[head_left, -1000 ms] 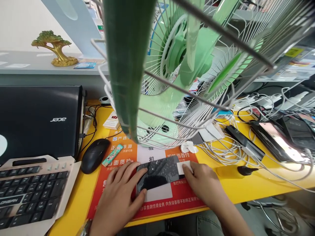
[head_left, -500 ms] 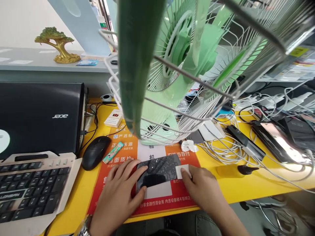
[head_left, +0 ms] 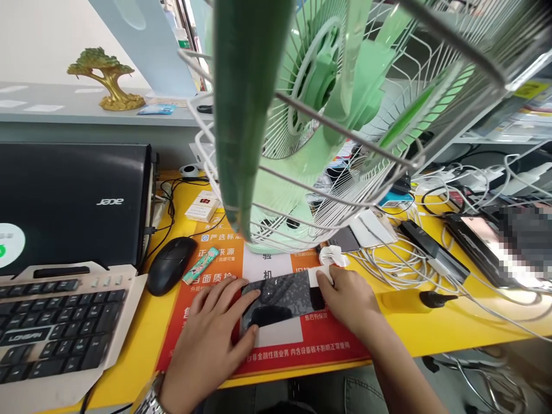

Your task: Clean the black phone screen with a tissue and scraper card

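Note:
A dark smartphone (head_left: 284, 298) lies on an orange and red printed mat. Patchy grey speckles cover much of its screen, with smooth black areas at the lower left and right end. My left hand (head_left: 211, 330) grips the phone's left end, thumb at the lower edge and fingers at the upper corner. My right hand (head_left: 351, 299) pinches a small white card (head_left: 315, 277) against the phone's upper right corner. Part of the card is hidden under the thumb. Just beyond it sits a crumpled white tissue (head_left: 334, 256).
A green fan (head_left: 276, 195) in a wire cage looms above the mat (head_left: 276, 359). To the left are a black mouse (head_left: 171, 265), a keyboard (head_left: 64, 322) and a laptop (head_left: 73, 201). Tangled white cables (head_left: 383, 267) and a yellow bottle (head_left: 401, 300) lie to the right.
My right hand has moved the white card upward along the phone's right end. A smooth black area now shows there. My left hand stays on the phone.

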{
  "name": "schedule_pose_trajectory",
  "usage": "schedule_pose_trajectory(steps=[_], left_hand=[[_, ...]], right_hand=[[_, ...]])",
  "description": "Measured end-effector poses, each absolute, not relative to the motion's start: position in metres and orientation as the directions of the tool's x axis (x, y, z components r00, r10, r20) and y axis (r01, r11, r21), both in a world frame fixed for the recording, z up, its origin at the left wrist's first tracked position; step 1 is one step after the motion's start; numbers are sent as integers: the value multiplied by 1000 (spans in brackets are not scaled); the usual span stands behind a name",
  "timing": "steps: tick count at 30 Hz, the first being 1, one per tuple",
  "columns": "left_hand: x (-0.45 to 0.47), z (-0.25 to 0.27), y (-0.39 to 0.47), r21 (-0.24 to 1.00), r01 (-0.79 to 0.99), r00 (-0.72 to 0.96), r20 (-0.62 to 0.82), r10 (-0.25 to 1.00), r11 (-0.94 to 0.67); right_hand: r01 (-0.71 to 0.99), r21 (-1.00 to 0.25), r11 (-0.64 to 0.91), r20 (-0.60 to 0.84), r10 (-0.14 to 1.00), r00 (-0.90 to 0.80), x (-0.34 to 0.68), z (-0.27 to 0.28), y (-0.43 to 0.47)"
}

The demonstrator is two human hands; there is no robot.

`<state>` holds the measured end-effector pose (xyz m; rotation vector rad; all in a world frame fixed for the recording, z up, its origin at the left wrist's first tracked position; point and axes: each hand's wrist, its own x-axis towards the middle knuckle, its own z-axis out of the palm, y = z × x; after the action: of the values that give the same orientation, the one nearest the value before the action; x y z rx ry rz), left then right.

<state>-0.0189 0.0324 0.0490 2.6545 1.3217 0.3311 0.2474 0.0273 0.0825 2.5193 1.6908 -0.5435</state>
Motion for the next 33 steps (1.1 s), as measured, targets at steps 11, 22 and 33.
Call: schedule_pose_trajectory(steps=[11,22,33], left_hand=[[-20,50,33,249,751,602,120,789,-611],[-19,49,34,252,752,599,123,791,-609],[-18,49,31,233,764,576,174,799,-602]], right_hand=[[910,-178,-375,-353,887,297,263,77,18],[929,-167,-330,-351,900,257,265,78,6],[985,-136,-106,-286,956,64,189,90,8]])
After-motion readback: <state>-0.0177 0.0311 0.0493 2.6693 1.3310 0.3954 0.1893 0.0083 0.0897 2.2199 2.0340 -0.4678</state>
